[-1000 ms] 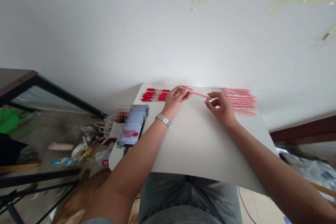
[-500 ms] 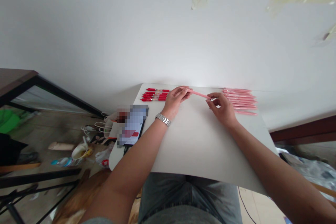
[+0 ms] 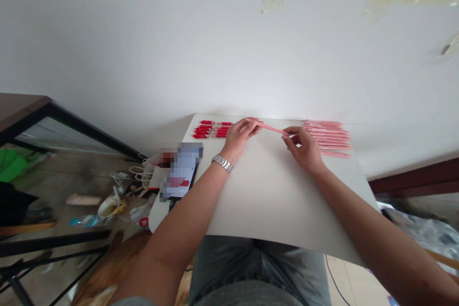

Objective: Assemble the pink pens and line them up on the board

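A slim pink pen-like stick (image 3: pixel 271 127) spans the gap between my two hands, above the white table. My left hand (image 3: pixel 242 135), with a metal watch on its wrist, has its fingers closed on the left end. Thumb and forefinger of my right hand (image 3: pixel 303 147) pinch the right end. Beside my left hand lie several red click pens (image 3: pixel 211 130), their right ends partly hidden behind it. A row of similar pink sticks (image 3: pixel 330 136), with a shiny plastic look, lies just past my right hand and is partly covered by it.
The white table (image 3: pixel 272 201) stands against a pale wall. A blurred-out phone or tablet (image 3: pixel 182 172) rests at its left edge. On the floor to the left are a bottle (image 3: pixel 86 221), a white cup (image 3: pixel 108 207) and cables. A dark-framed table (image 3: pixel 25 105) stands at far left.
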Available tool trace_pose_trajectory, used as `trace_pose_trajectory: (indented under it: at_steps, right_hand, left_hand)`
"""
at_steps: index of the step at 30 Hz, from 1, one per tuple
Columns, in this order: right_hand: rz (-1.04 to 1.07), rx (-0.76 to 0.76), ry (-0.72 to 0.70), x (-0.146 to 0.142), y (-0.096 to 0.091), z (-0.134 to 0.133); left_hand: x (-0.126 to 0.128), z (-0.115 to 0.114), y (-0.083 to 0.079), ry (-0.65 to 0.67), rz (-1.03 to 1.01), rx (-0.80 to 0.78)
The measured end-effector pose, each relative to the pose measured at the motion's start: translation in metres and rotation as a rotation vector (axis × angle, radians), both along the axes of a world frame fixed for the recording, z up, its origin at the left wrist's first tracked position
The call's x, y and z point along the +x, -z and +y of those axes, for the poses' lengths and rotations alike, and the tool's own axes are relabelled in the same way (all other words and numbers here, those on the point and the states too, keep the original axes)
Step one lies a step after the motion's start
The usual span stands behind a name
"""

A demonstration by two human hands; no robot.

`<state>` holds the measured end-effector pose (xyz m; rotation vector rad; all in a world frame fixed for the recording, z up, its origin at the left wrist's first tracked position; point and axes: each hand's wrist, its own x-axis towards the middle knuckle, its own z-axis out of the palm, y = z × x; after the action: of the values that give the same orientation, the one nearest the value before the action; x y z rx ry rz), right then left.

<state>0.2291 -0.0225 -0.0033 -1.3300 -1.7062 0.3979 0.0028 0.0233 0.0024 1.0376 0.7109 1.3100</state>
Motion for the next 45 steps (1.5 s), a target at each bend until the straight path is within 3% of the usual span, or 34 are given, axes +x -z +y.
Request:
trace_pose_trajectory:
  at_steps: [13, 22, 28, 39, 45]
  right_hand:
    - [0.028, -0.004, -0.005, 0.001, 0.000, 0.000]
    - [0.290, -0.017, -0.088, -0.001, 0.000, 0.001]
    - [0.403, -0.001, -0.094, -0.004, -0.005, 0.000]
    - [0.497, -0.064, -0.113, -0.004, -0.010, -0.001]
    - [0.505, -0.097, -0.151, -0.004, -0.007, 0.001]
  left_hand:
    - [0.000, -0.002, -0.002, 0.016, -0.008, 0.011]
    - [0.002, -0.001, 0.005, 0.071, -0.019, -0.045]
    - [0.002, -0.004, 0.006, 0.167, 0.071, -0.004]
    - [-0.001, -0.012, -0.005, 0.333, 0.384, 0.189]
    - [0.000, -0.014, -0.005, 0.340, 0.407, 0.217]
